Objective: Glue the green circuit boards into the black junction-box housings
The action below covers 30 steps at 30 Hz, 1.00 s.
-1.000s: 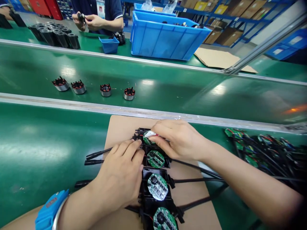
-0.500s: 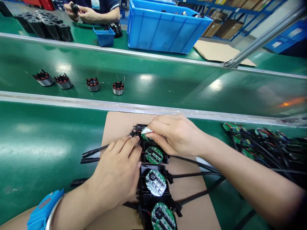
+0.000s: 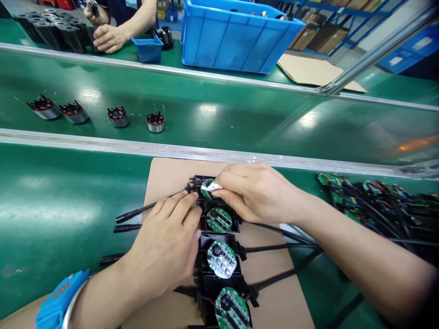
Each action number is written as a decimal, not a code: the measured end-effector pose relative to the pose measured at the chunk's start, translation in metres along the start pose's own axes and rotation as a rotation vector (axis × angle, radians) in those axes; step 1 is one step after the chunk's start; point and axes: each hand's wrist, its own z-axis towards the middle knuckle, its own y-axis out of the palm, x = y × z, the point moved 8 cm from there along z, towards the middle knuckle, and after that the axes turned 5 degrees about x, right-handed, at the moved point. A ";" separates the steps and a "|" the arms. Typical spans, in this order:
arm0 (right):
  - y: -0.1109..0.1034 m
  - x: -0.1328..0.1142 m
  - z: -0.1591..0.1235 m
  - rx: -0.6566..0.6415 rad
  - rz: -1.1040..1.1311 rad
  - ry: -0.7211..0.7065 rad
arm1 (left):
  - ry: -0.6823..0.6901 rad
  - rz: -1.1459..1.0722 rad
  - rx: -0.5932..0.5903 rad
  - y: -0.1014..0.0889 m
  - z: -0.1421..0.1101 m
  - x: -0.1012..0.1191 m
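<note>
Black plastic housings stand in a row, each with a round green circuit board. My right hand (image 3: 259, 194) pinches a small white wad that looks like cloth (image 3: 211, 186) against the farthest board (image 3: 206, 194). Part of that board is hidden by the hand. My left hand (image 3: 169, 235) lies with fingers stretched along the left edge of the housings, touching them near the far end. Nearer to me are a second board (image 3: 219, 220), a silvery-coated board (image 3: 222, 259) and the closest board (image 3: 232, 308). Black cables (image 3: 270, 249) run out on both sides.
Under the housings lies a cardboard sheet (image 3: 168, 171). Wired boards (image 3: 363, 201) are heaped at right. Copper-wound stators (image 3: 155, 122) sit on the green strip beyond the metal rail (image 3: 103, 142). Across it are a large blue bin (image 3: 236, 39), black tubes (image 3: 58, 32) and a co-worker's hands (image 3: 111, 39).
The stators have shifted left along the strip. The co-worker's hand has come down beside the black tubes. My hands hold nearly the same position, the white wad still on the farthest board.
</note>
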 end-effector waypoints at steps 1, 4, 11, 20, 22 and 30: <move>-0.001 0.000 -0.002 0.002 0.011 -0.002 | 0.002 0.003 0.005 0.000 0.000 0.000; -0.002 0.000 -0.006 -0.005 0.037 -0.002 | 0.011 0.008 0.016 -0.001 0.001 0.001; 0.000 -0.001 -0.008 -0.039 0.067 0.012 | 0.011 0.014 0.013 0.000 0.001 0.000; -0.003 0.002 -0.014 -0.050 0.063 0.027 | 0.008 0.025 0.011 0.001 -0.001 0.000; -0.006 0.004 -0.015 -0.048 0.074 0.033 | 0.005 0.021 0.009 0.001 -0.001 0.000; -0.007 0.007 -0.010 0.005 0.054 0.037 | 0.005 0.022 -0.008 0.001 -0.001 -0.001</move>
